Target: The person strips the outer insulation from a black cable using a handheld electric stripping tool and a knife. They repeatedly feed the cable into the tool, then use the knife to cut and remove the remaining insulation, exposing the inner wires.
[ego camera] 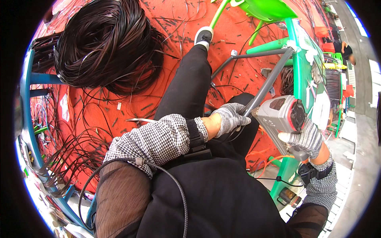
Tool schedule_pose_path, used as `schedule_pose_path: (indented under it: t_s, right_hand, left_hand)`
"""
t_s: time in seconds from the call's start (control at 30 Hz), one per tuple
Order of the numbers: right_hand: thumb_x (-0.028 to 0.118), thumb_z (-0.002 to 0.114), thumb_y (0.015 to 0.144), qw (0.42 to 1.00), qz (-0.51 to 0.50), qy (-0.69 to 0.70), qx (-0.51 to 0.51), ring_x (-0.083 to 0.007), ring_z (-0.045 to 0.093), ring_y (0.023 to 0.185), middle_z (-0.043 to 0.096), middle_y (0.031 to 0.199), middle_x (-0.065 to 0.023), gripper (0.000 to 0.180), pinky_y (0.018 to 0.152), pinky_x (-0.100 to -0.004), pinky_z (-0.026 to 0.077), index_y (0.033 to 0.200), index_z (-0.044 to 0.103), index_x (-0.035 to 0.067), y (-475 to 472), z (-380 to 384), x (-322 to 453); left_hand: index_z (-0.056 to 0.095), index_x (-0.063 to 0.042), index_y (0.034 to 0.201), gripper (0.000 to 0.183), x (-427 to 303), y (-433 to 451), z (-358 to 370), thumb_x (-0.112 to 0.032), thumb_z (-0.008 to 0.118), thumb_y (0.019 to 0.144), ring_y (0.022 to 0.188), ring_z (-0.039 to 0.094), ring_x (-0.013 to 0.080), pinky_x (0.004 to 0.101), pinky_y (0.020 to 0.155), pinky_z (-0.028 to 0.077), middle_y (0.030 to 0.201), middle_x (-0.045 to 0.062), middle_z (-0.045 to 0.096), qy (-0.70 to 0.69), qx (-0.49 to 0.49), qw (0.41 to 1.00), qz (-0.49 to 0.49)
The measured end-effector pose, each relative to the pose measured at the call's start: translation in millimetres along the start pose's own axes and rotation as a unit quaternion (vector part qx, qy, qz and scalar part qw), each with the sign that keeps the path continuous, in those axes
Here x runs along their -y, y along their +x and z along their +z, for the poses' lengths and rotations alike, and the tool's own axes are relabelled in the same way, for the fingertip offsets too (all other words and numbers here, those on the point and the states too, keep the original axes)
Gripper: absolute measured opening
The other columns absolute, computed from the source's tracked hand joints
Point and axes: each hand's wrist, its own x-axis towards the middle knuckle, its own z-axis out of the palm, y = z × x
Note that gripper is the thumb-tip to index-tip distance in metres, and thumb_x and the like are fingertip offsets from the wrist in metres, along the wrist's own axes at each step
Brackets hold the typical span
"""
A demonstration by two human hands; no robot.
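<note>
My left hand [232,117], in a grey knit glove, grips a grey metal tube frame [272,73] near its lower end. A dark strip hangs below those fingers. My right hand [308,139], gloved the same way, holds a pneumatic nail gun or stapler [279,113] by its handle. The tool has a grey body, a red ring and a black end cap. Its nose points at the tube beside my left hand; whether they touch cannot be told. The frame's upper corner rests against a green support [296,64], with whitish wrapping at the joint.
A large coil of dark brown plastic strips [104,44] lies at upper left, near a blue metal frame [28,89]. Cut scraps litter the red floor covering [181,26]. A bright green plastic chair [268,10] stands ahead. An orange hose [268,162] runs below the tool. Another person [345,52] is far right.
</note>
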Motion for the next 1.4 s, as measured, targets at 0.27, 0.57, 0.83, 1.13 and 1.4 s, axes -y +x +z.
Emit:
schedule_pose_path:
  t_s: [0.27,0.57,0.83,1.13,1.4]
  right_hand:
    - [0.022,0.075,0.077,0.989,-0.056,-0.137,-0.001,-0.0237,0.064,0.101,0.066,0.109,-0.0147,0.046,0.089,-0.0338,0.050,0.116,0.060,0.001,5.3,-0.2,5.7]
    - [0.016,0.070,0.080,0.995,-0.005,-0.097,0.022,-0.0204,0.066,0.099,0.068,0.106,-0.0117,0.039,0.089,-0.0324,0.051,0.115,0.060,0.001,4.5,5.3,15.2]
    - [0.020,0.078,0.075,0.970,-0.183,-0.148,-0.060,-0.0214,0.064,0.093,0.066,0.106,-0.0111,0.053,0.082,-0.0336,0.051,0.120,0.056,0.001,-3.8,4.9,-29.8]
    - [0.019,0.074,0.080,0.934,0.029,0.276,-0.225,-0.0133,0.058,0.056,0.060,0.071,-0.0053,0.033,0.050,-0.0259,0.052,0.100,0.058,0.000,-59.1,23.8,-111.8]
    - [0.041,0.076,0.075,0.861,0.198,-0.122,-0.452,-0.0281,0.064,0.072,0.065,0.085,-0.0178,0.060,0.063,-0.0372,0.052,0.109,0.059,-0.005,-88.2,13.8,-256.8]
  left_hand:
    - [0.062,-0.005,0.101,0.021,-1.0,-1.1,-2.0,-0.015,0.069,0.084,0.045,0.048,0.0089,0.0248,0.040,0.035,0.059,0.001,0.056,0.008,0.005,1.000,-0.015]
    - [0.063,-0.002,0.102,0.022,-5.0,-6.3,4.8,-0.011,0.071,0.083,0.052,0.051,0.0083,0.0249,0.048,0.042,0.069,0.001,0.059,-0.015,-0.013,1.000,-0.005]
    - [0.062,-0.011,0.101,0.018,-1.2,-5.0,6.2,-0.017,0.070,0.085,0.045,0.042,0.0048,0.0222,0.038,0.027,0.060,-0.004,0.052,0.016,-0.035,0.999,0.008]
    - [0.054,0.000,0.126,0.056,6.5,-14.6,-6.2,-0.027,0.074,0.082,0.100,0.059,0.0191,0.0295,0.088,0.046,0.109,0.012,0.063,0.204,-0.077,0.969,0.115]
    - [0.048,0.003,0.131,0.064,-2.1,-24.0,13.8,-0.024,0.075,0.080,0.095,0.057,0.0218,0.0314,0.085,0.048,0.109,0.015,0.057,0.343,-0.113,0.910,0.204]
